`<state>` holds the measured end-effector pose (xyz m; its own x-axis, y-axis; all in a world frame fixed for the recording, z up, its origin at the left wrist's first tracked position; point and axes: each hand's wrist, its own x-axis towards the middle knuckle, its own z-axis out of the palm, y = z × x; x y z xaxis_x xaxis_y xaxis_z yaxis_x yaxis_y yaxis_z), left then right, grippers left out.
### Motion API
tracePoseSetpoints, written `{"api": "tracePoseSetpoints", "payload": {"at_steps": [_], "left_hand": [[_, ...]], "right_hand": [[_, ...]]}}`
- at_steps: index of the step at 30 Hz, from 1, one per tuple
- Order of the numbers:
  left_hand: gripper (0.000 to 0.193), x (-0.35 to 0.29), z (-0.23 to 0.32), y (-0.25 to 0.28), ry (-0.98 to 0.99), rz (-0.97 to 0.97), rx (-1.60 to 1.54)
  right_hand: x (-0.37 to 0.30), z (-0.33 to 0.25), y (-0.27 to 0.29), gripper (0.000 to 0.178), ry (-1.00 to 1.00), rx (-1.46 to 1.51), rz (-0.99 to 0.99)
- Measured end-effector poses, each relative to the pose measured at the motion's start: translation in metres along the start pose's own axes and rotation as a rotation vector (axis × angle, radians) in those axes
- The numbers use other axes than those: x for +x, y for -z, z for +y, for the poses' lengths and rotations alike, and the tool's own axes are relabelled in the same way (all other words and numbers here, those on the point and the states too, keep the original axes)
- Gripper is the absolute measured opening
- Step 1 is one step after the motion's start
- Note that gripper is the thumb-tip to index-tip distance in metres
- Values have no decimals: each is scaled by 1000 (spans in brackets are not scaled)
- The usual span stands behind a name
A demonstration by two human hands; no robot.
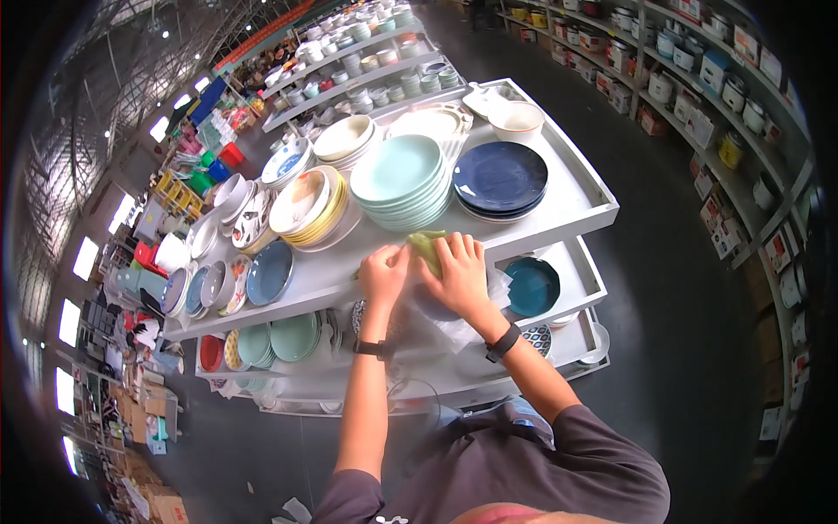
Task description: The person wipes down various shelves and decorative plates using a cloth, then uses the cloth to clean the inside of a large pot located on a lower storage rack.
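A green cloth (427,250) is bunched at the front edge of the upper shelf (336,272). My left hand (383,275) is closed on its left part, and a bit of green shows beside the wrist side of the fist. From the right, my right hand (458,278) grips the same cloth with bent fingers. Just behind both hands stands a stack of pale mint plates (398,175). To its right is a stack of dark blue plates (501,177). What lies under the cloth is hidden.
Yellow-rimmed bowls (301,205) and a blue dish (270,272) stand to the left. A teal bowl (533,286) and crumpled plastic wrap (463,332) sit lower down. Grey floor (650,288) runs along the right, with a stocked rack (698,131) beyond.
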<state>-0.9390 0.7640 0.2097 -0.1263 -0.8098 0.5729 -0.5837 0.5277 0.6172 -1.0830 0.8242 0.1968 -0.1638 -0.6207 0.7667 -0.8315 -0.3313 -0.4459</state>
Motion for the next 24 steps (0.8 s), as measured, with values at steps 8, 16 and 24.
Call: {"api": "tracePoseSetpoints", "payload": {"at_steps": [8, 16, 24], "left_hand": [[34, 0, -4, 2, 23, -20, 30], [32, 3, -6, -2, 38, -37, 45], [29, 2, -13, -7, -1, 36, 1]], "right_hand": [[0, 0, -5, 29, -8, 30, 40], [-2, 5, -2, 27, 5, 53, 73], [-3, 3, 1, 26, -13, 88, 83]]}}
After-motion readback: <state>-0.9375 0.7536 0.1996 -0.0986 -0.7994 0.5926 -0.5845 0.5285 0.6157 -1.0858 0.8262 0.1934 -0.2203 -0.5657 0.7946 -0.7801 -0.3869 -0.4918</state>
